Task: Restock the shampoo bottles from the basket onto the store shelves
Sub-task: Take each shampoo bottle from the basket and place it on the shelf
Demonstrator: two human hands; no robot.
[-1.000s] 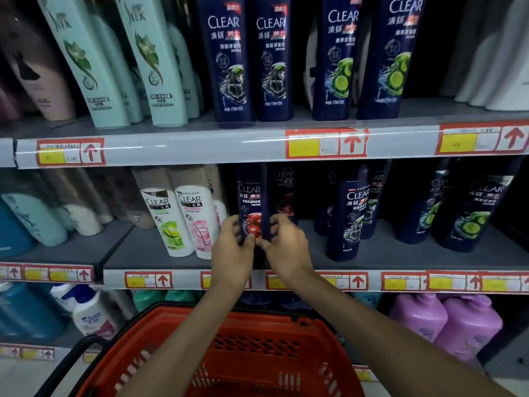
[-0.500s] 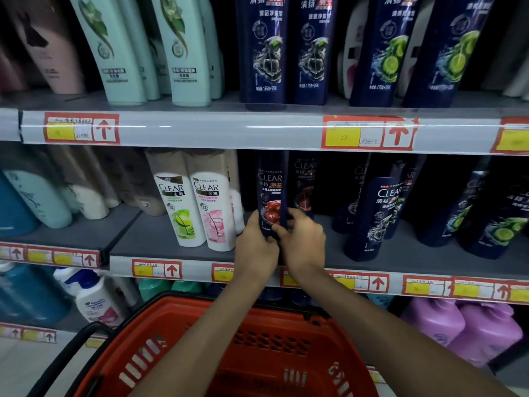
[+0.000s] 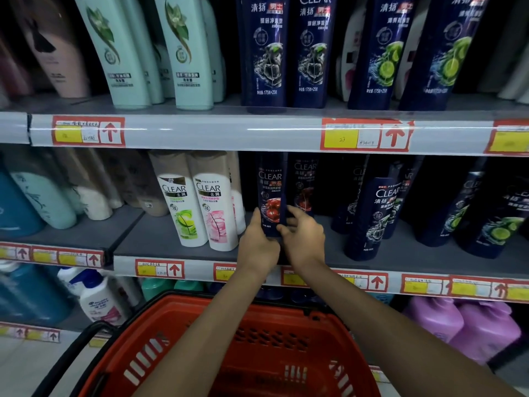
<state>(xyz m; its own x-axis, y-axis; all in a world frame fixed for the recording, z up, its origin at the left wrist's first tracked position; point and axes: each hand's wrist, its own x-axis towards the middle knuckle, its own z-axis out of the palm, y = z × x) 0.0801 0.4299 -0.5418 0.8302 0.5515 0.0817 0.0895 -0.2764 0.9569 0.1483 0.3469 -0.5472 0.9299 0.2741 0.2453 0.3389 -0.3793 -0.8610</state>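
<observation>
A dark blue CLEAR shampoo bottle with a red motif (image 3: 271,193) stands upright on the middle shelf (image 3: 160,239). My left hand (image 3: 257,242) holds its lower left side. My right hand (image 3: 305,239) pinches its lower right edge with curled fingers. A matching bottle (image 3: 305,184) stands just behind it on the right. Below my arms is the red basket (image 3: 177,339); my forearms hide much of its inside, and no bottles show in the visible part.
White CLEAR bottles (image 3: 200,207) stand just left of the held bottle, and dark blue CLEAR bottles (image 3: 372,213) to its right. The upper shelf (image 3: 229,130) carries tall green and blue bottles. Purple jugs (image 3: 463,325) sit at lower right.
The view has shifted down and left a little. Both hands have stayed on the red-motif bottle, which now stands slightly deeper on the shelf.
</observation>
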